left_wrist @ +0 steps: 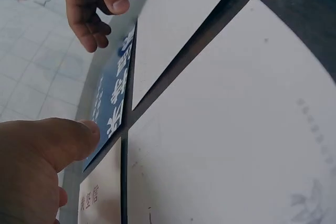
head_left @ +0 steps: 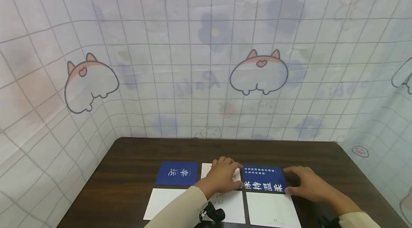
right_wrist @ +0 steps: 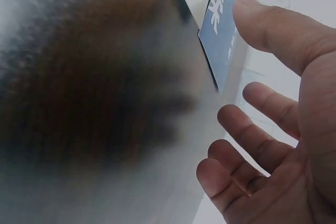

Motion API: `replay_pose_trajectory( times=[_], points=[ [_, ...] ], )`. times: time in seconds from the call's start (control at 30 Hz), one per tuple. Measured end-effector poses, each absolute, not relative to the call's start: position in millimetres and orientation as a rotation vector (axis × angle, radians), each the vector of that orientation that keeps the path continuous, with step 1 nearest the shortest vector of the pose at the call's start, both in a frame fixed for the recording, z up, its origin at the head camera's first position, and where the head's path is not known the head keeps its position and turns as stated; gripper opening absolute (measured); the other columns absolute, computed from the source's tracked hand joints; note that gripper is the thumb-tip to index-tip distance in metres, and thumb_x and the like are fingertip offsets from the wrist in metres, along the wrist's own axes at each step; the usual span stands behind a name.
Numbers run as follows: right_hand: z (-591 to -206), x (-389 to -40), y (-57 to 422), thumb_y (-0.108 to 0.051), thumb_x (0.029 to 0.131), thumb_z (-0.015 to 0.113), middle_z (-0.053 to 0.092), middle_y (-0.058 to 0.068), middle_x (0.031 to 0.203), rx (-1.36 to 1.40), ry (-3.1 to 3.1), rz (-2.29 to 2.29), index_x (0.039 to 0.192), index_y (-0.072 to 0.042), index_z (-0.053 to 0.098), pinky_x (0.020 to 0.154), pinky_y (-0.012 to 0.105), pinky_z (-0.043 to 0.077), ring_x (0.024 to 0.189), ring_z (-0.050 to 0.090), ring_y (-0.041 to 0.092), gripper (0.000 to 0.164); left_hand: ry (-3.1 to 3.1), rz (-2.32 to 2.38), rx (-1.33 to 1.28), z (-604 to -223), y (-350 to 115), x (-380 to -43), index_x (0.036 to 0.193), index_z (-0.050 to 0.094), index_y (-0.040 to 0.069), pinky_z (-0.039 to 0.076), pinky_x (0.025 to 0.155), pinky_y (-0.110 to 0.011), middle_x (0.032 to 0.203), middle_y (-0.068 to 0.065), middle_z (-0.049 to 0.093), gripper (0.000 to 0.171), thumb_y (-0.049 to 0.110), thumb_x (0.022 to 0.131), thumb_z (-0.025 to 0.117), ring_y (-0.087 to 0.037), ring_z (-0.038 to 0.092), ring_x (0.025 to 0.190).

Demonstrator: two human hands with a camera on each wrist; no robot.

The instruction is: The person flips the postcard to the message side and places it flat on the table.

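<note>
A blue card with white characters (head_left: pixel 263 178) lies flat in the row farther from me, between my two hands. My left hand (head_left: pixel 223 175) is at its left edge, thumb and fingers spread apart, and partly covers a cream card with reddish print (head_left: pixel 206 168). At the right edge is my right hand (head_left: pixel 304 184), its thumb close to the near corner. In the right wrist view the fingers (right_wrist: pixel 252 135) are loosely bent with nothing between them, and the thumb overlaps the blue card (right_wrist: pixel 223 45). The left thumb overlaps that card's end in the left wrist view.
Another blue card (head_left: pixel 177 173) lies at the far left. The nearer row has three white cards: left (head_left: pixel 164 199), middle (head_left: pixel 233 208) and right (head_left: pixel 273 209), the left one partly behind my sleeve. All lie on a dark wooden table (head_left: pixel 138 156) before a grid-patterned curtain (head_left: pixel 180 60).
</note>
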State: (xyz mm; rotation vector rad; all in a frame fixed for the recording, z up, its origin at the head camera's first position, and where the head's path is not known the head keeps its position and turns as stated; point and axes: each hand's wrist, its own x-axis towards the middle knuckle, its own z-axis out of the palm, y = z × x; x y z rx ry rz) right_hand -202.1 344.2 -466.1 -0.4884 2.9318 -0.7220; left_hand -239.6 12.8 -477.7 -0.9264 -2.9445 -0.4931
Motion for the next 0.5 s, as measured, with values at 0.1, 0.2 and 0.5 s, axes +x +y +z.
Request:
replay_pose_trajectory(
  times=[0.1, 0.2, 0.5],
  points=[
    [-466, -206, 343, -0.039, 0.079, 0.087, 0.061, 0.022, 0.134, -0.491, 2.930, -0.717, 0.132, 0.001, 0.062, 0.097, 0.070, 0.039, 0.127, 0.046, 0.055, 0.071, -2.964, -0.490, -0.917, -477, 15, -243, 0.136, 0.065, 0.026, 0.034, 0.100, -0.042, 0.130, 0.005, 0.059, 0.055, 0.050, 0.088, 0.076, -0.019, 0.046, 0.126],
    [-466, -211, 342, -0.039, 0.078, 0.088, 0.060, 0.022, 0.134, -0.490, 2.926, -0.691, 0.133, 0.000, 0.062, 0.097, 0.071, 0.038, 0.128, 0.046, 0.055, 0.072, -2.986, -0.489, -0.900, -478, 17, -246, 0.136, 0.065, 0.027, 0.033, 0.098, -0.042, 0.131, 0.005, 0.059, 0.055, 0.051, 0.087, 0.077, -0.020, 0.045, 0.127],
    [-461, -220, 336, -0.036, 0.072, 0.092, 0.061, 0.021, 0.134, -0.461, 2.905, -0.645, 0.133, -0.001, 0.062, 0.099, 0.070, 0.037, 0.128, 0.045, 0.054, 0.077, -3.038, -0.506, -0.865, -479, 21, -251, 0.137, 0.063, 0.026, 0.032, 0.096, -0.044, 0.132, 0.001, 0.057, 0.060, 0.051, 0.085, 0.079, -0.022, 0.044, 0.126]
  ],
)
